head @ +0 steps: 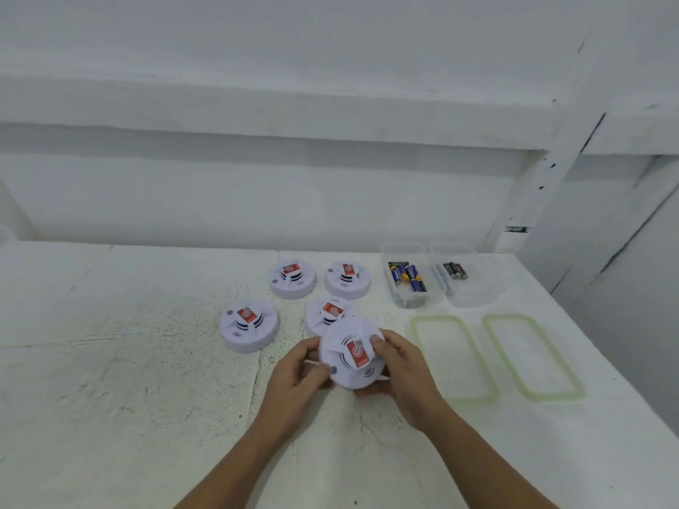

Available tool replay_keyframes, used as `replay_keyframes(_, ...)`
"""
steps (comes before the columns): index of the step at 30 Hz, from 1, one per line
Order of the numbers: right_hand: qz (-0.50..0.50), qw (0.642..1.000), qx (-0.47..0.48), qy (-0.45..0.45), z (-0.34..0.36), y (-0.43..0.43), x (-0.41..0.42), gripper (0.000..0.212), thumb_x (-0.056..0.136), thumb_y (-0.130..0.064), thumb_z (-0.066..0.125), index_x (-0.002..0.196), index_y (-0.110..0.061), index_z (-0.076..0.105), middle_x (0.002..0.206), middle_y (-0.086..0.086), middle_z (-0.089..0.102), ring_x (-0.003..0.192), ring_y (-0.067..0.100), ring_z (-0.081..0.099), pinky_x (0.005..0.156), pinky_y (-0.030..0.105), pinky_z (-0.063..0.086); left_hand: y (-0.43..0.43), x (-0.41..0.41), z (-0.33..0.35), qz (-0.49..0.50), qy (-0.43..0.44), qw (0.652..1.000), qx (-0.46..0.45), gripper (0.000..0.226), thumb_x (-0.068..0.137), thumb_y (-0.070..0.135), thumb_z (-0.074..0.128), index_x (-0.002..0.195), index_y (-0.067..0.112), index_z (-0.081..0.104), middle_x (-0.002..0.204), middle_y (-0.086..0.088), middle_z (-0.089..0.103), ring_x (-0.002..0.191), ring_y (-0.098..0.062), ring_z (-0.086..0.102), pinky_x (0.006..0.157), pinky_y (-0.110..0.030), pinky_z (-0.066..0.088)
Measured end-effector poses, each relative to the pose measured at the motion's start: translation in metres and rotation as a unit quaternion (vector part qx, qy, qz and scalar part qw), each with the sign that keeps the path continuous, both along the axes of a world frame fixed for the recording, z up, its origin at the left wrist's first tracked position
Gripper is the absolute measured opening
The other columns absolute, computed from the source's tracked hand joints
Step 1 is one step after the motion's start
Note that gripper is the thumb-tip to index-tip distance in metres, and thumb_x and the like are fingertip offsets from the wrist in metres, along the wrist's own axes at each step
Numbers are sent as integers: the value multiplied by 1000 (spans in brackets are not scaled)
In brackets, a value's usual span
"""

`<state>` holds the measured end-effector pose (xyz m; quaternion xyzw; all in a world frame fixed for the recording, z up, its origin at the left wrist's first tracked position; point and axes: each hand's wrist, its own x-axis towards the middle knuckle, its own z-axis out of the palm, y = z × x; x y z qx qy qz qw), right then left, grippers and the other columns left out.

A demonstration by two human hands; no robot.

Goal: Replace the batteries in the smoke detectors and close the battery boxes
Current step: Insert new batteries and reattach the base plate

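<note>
Both hands grip one smoke detector (head view, the only view): L hand [294, 372] curls round its left edge, R hand [404, 376] cups its right side w/ thumb on the raised centre cap beside the red label. Held detector [349, 361] is off the table [128, 361], tilted, label side toward the camera, near the front-centre of the worktop.

Just behind it, partly covered, lies the middle detector [327, 312]. Front-left detector [250, 325] sits apart to the left. Back-left detector [293, 279] and back-right detector [347, 279] stand side by side nearer the wall. All four lie label-up.

To the right, two clear boxes stand adjacent: left box [411, 299] w/ blue-and-yellow batteries [408, 275], right box [466, 295] w/ black batteries [455, 270]. In front of them, two green-rimmed lids lie flat, apart: left lid [453, 358], right lid [532, 356].
</note>
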<state>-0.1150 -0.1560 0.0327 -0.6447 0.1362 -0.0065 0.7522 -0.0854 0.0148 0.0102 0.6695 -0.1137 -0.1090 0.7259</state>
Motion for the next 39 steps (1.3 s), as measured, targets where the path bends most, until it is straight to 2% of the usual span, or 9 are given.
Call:
replay_keyframes(5, -36, 999, 27, 21, -15, 4, 1, 23, 96, -23, 53, 106, -9, 69, 99, 12, 73, 82, 31, 70, 59, 41, 56, -8, 0, -5, 4, 53, 998, -29, 37, 82, -4, 63, 116, 11, 62, 88, -3, 73, 82, -29, 69, 75, -47, 60)
replay_keyframes(8, -37, 999, 7, 12, -22, 1, 1, 21, 96, -22, 53, 106, -12, 69, 100, 12, 72, 87, 32, 70, 62, 47, 58, -7, 4, -9, 0, 75, 997, -32, 42, 73, 6, 62, 115, 11, 64, 82, -9, 69, 83, -35, 65, 77, -51, 59)
replay_keyframes(10, -33, 999, -7, 6, -25, 0, 0, 21, 96, -23, 54, 106, -15, 69, 101, 11, 72, 91, 32, 69, 66, 50, 58, -7, 6, -11, -3, 87, 996, -36, 44, 72, 5, 60, 116, 10, 64, 86, -21, 65, 85, -41, 63, 77, -51, 58)
replay_keyframes(13, -37, 999, -4, 3, -26, 1, -2, 20, 95, -23, 55, 105, -11, 68, 98, 11, 73, 87, 32, 70, 63, 46, 58, -6, 7, -12, -11, 95, 994, -47, 46, 74, 3, 60, 120, 7, 63, 99, -35, 61, 89, -42, 64, 76, -49, 59)
replay_keyframes(18, -31, 999, 6, 3, -25, 0, -6, 19, 95, -20, 54, 102, -5, 65, 92, 15, 72, 75, 29, 71, 56, 36, 56, -3, 8, -17, -22, 108, 992, -62, 44, 76, 3, 61, 120, 7, 64, 107, -36, 59, 92, -40, 67, 72, -43, 60)
replay_keyframes(27, -39, 999, 0, -7, -29, 1, -9, 18, 95, -20, 55, 101, -6, 64, 91, 14, 72, 74, 30, 70, 56, 38, 56, -2, 6, -15, -26, 102, 993, -55, 45, 76, 3, 60, 120, 9, 64, 107, -32, 62, 88, -35, 68, 71, -39, 60)
replay_keyframes(32, -43, 999, -7, -12, -29, 2, -10, 18, 95, -20, 55, 102, -5, 64, 89, 13, 72, 72, 28, 70, 55, 38, 56, -2, 4, -12, -33, 96, 993, -56, 41, 87, -15, 53, 119, 9, 64, 110, -33, 61, 87, -32, 69, 70, -36, 60)
replay_keyframes(36, -42, 999, -10, -10, -29, 2, -11, 20, 95, -20, 54, 103, -5, 63, 89, 12, 73, 72, 28, 70, 56, 39, 56, -2, 3, -11, -35, 92, 993, -64, 44, 75, 1, 58, 117, 12, 66, 108, -30, 63, 86, -32, 69, 71, -37, 60)
replay_keyframes(39, -41, 999, -12, -10, -28, 2, -12, 19, 96, -20, 54, 103, -5, 63, 89, 12, 72, 71, 27, 70, 55, 38, 57, -3, 3, -11, -32, 92, 993, -61, 45, 73, 3, 57, 116, 12, 66, 107, -28, 65, 86, -31, 69, 71, -37, 60)
